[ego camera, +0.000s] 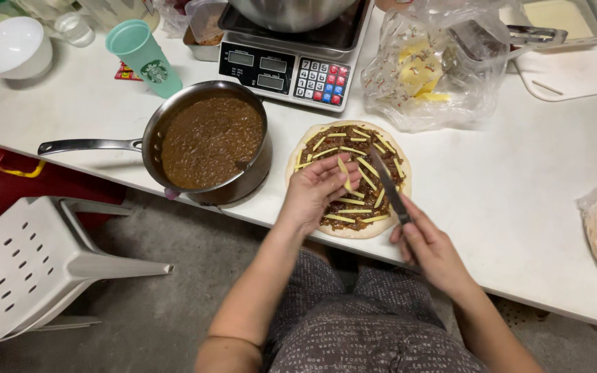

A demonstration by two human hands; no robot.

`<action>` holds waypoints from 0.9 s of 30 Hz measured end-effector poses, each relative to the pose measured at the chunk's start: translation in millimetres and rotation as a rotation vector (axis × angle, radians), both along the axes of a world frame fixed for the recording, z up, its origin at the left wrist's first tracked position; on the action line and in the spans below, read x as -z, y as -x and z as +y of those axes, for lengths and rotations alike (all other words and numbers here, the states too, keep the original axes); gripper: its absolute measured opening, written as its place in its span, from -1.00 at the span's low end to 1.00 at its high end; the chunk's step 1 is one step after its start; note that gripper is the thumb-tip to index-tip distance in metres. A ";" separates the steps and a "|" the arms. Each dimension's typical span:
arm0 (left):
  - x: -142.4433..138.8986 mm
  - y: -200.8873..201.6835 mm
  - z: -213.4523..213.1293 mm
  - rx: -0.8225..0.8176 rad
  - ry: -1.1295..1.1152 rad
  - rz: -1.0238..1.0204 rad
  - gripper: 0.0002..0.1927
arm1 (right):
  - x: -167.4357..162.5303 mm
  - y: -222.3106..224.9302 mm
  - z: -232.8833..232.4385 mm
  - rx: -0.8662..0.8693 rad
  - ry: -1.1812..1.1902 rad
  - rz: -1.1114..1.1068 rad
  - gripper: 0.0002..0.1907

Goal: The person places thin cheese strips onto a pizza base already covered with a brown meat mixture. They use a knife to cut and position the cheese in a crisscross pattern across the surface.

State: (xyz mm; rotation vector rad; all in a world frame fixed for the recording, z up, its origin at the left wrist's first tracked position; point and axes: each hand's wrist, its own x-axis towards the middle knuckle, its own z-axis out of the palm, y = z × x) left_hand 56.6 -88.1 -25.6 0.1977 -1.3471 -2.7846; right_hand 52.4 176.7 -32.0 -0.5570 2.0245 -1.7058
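Two hands (316,193) (430,249) work thin yellow strips (367,166) onto round flatbread (351,229), knife (390,188) gripped.

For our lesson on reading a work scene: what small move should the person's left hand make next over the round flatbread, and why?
Probably lay the pale yellow cheese strip held in the left hand onto the round flatbread spread with brown filling, near its closer edge. Strips already lie across most of the top, the left hand's fingers rest there, and the right hand holds a dark-bladed knife over it.

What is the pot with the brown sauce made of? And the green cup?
The saucepan looks like metal, probably stainless steel: grey, shiny, with a gleaming long handle. The green cup looks like plastic: matte, evenly coloured, thin-rimmed, though that is a guess from its look.
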 end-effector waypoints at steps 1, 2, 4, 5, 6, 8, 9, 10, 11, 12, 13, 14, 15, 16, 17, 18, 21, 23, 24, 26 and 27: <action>2.4 2.6 4.0 -0.036 -0.075 0.010 -0.58 | -2.4 -2.4 -4.1 -0.011 -0.029 0.056 -0.39; 4.7 5.1 8.6 -0.052 -0.119 0.021 -0.59 | -4.7 -4.7 -8.3 0.004 -0.139 0.086 -0.39; 8.6 8.6 15.9 -0.085 -0.209 0.041 -0.59 | -9.2 -10.5 -15.0 0.035 -0.362 0.143 -0.38; 10.0 8.2 17.6 -0.081 -0.216 0.036 -0.58 | -11.6 -12.8 -17.1 0.035 -0.357 0.228 -0.39; 11.0 7.4 19.3 -0.079 -0.223 0.030 -0.56 | -13.7 -15.4 -18.7 0.034 -0.351 0.313 -0.40; 10.3 8.3 21.8 -0.085 -0.214 0.017 -0.53 | -17.5 -18.4 -22.1 0.043 -0.347 0.414 -0.41; 9.5 7.8 23.6 -0.093 -0.199 0.007 -0.52 | -19.1 -20.2 -23.7 0.054 -0.351 0.428 -0.42; 8.1 8.3 24.8 -0.102 -0.182 -0.003 -0.50 | -20.6 -20.3 -25.4 0.064 -0.353 0.441 -0.43; 7.0 8.5 26.2 -0.105 -0.181 0.008 -0.50 | -21.9 -20.0 -26.3 0.064 -0.366 0.458 -0.43; 6.3 8.0 28.2 -0.108 -0.182 0.018 -0.51 | -23.0 -20.1 -26.5 0.062 -0.382 0.474 -0.43; 5.8 7.2 30.1 -0.112 -0.183 0.026 -0.51 | -23.8 -20.2 -26.6 0.060 -0.398 0.488 -0.43; 5.4 6.7 31.2 -0.114 -0.161 0.033 -0.51 | -24.3 -19.6 -26.7 0.060 -0.415 0.480 -0.43; 5.1 6.1 31.9 -0.117 -0.139 0.038 -0.52 | -24.6 -18.7 -26.6 0.059 -0.431 0.471 -0.43; 5.1 5.0 32.6 -0.120 -0.117 0.042 -0.52 | -24.2 -19.0 -26.8 0.058 -0.447 0.461 -0.42; 5.3 3.8 33.5 -0.125 -0.120 0.035 -0.53 | -23.1 -20.1 -27.4 0.063 -0.437 0.476 -0.42; 5.3 3.6 34.7 -0.128 -0.122 0.031 -0.54 | -21.9 -20.2 -28.4 0.069 -0.426 0.492 -0.43; 4.6 5.0 38.7 -0.130 -0.142 0.051 -0.56 | -17.6 -19.0 -32.7 0.093 -0.384 0.565 -0.43; 4.2 5.0 38.7 -0.121 -0.152 0.063 -0.56 | -15.1 -18.1 -33.6 0.108 -0.371 0.635 -0.43; 4.0 5.1 38.0 -0.110 -0.154 0.064 -0.56 | -13.9 -16.9 -33.7 0.116 -0.373 0.679 -0.42; 3.8 4.0 37.1 -0.102 -0.159 0.066 -0.56 | -11.0 -14.7 -33.7 0.134 -0.464 0.768 -0.40; 3.8 3.5 36.4 -0.102 -0.162 0.067 -0.56 | -9.0 -13.7 -33.7 0.146 -0.553 0.813 -0.38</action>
